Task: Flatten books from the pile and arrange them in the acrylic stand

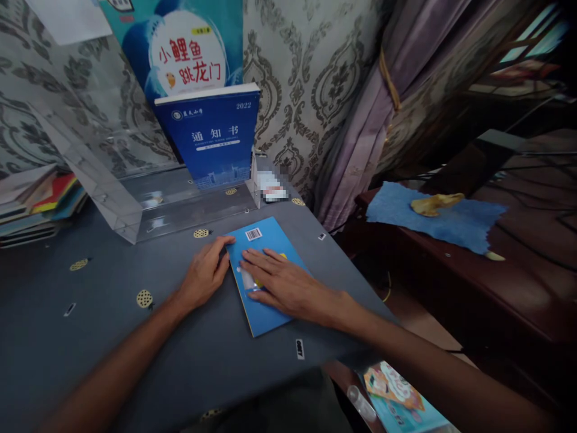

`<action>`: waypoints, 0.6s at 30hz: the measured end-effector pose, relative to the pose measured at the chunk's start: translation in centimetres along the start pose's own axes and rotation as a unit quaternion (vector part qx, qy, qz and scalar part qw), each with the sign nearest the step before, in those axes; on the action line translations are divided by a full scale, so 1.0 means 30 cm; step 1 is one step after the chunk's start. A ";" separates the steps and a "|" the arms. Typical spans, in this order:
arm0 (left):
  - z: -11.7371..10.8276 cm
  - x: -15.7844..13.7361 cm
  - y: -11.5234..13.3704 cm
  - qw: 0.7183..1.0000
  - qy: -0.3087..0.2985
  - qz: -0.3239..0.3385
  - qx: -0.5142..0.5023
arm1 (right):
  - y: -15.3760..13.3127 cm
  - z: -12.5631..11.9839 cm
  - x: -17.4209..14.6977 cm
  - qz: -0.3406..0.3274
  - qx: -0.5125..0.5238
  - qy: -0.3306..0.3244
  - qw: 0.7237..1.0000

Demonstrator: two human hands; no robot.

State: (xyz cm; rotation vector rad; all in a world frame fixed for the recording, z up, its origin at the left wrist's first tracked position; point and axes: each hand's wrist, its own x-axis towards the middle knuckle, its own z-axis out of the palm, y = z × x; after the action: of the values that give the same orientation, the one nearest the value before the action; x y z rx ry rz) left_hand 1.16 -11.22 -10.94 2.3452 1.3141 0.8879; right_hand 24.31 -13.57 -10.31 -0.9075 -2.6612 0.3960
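Observation:
A thin blue book (pixel 273 313) with a barcode near its top edge lies flat on the grey patterned tabletop, at a slant. My right hand (pixel 282 279) rests palm down across its middle, fingers stretched out, covering part of a white and yellow picture. At the book's left edge is my left hand (pixel 205 267), its fingertips touching the upper corner and its thumb beside the edge. Neither hand grips the book. Beyond them, a dark blue 2022 booklet (pixel 220 132) stands upright in a clear plastic book stand (pixel 198 213).
A taller teal book (pixel 135 36) leans behind the booklet against the patterned wall. Stacked books (pixel 33 201) lie at the left. On the right, a brown table (pixel 451 252) bears a blue cloth (pixel 387 207). Another book (pixel 401 397) sits below the table edge.

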 end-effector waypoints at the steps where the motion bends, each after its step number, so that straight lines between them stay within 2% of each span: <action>1: 0.000 0.000 0.001 1.000 0.001 0.003 0.010 | 0.014 -0.004 -0.012 0.008 -0.004 0.001 1.000; 8: -0.005 0.004 0.003 0.999 -0.006 0.020 0.043 | 0.081 -0.023 -0.073 0.063 -0.028 0.020 0.997; 13: -0.003 0.004 0.002 0.998 -0.007 0.027 0.060 | 0.032 -0.013 -0.077 0.081 -0.050 0.042 0.995; 15: -0.002 0.004 0.003 0.997 -0.007 0.033 0.063 | -0.021 -0.008 -0.077 0.055 -0.042 0.034 0.997; 18: -0.005 0.005 0.004 0.997 -0.006 0.043 0.065 | -0.100 0.001 -0.087 -0.024 -0.015 0.000 1.000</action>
State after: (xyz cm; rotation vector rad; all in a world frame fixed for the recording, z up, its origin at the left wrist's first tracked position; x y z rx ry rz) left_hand 1.21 -11.16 -10.73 2.5191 1.3108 0.8350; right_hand 24.64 -17.49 -9.80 -0.8494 -2.6914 0.3448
